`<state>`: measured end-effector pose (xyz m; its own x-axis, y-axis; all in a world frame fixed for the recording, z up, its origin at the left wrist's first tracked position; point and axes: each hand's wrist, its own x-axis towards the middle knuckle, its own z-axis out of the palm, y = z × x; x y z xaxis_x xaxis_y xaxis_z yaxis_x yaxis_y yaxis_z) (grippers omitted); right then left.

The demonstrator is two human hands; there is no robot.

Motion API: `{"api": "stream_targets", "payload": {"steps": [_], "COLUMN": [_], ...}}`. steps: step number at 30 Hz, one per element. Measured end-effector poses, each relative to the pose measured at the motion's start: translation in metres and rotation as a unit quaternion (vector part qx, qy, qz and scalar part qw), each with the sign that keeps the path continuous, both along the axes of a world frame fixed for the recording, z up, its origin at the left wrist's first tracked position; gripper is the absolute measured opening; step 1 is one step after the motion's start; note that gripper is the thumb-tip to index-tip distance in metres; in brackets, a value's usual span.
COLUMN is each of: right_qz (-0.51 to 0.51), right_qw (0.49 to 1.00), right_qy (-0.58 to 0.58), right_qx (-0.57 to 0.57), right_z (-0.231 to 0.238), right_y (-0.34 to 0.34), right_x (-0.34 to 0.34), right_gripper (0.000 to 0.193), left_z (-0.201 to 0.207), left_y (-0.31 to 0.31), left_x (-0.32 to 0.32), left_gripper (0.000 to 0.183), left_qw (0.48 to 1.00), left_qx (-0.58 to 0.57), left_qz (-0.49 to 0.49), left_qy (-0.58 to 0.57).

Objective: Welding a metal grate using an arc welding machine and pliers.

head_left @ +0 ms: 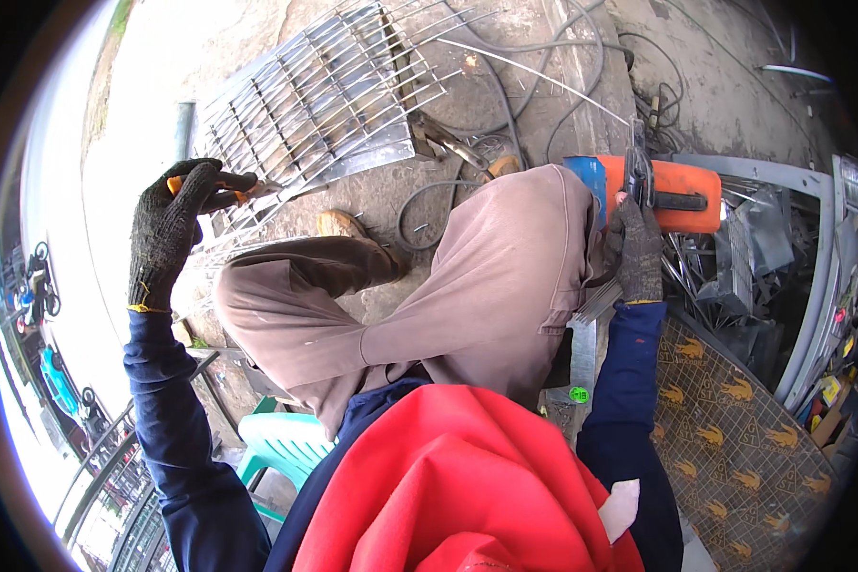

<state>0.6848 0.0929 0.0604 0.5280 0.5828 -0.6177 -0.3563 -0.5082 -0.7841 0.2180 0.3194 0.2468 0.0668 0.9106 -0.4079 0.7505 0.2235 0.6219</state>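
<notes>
The left hand (167, 234) is closed around orange-handled pliers (221, 185) at the near edge of the metal grate (319, 95). The right hand (637, 250), right of the grate, grips an orange grinder (677, 195). The grate looks unfinished, with loose rod ends.

Green plastic chair (286, 443), coiled cables (543, 86)

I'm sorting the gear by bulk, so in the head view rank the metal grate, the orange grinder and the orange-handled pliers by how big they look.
1. Metal grate
2. Orange grinder
3. Orange-handled pliers
The grate lies farther away, so it is truly the largest.
</notes>
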Motion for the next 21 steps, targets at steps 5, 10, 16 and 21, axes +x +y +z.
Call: {"api": "stream_targets", "payload": {"steps": [5, 10, 16, 21], "right_qz": [0.054, 0.104, 0.126, 0.334], "right_qw": [0.992, 0.954, 0.968, 0.645], "right_qy": [-0.101, -0.236, -0.202, -0.670], "right_qx": [0.049, 0.150, 0.077, 0.153], "right_z": [-0.001, -0.008, -0.001, -0.019], "right_y": [0.018, 0.019, 0.002, -0.011], "right_x": [-0.020, -0.024, -0.016, 0.000], "right_gripper": [0.024, 0.026, 0.029, 0.025], "left_z": [0.002, 0.001, 0.001, -0.004], "left_y": [-0.002, -0.002, -0.002, 0.000], "left_x": [0.003, 0.004, 0.006, -0.009], "left_gripper": [0.037, 0.038, 0.037, 0.039], "left_qw": [1.000, 1.000, 0.999, 0.998], "left_qx": [-0.002, 0.005, 0.018, 0.026], "left_qz": [0.004, -0.008, -0.008, -0.009], "left_qy": [0.000, 0.009, 0.050, 0.052]}}
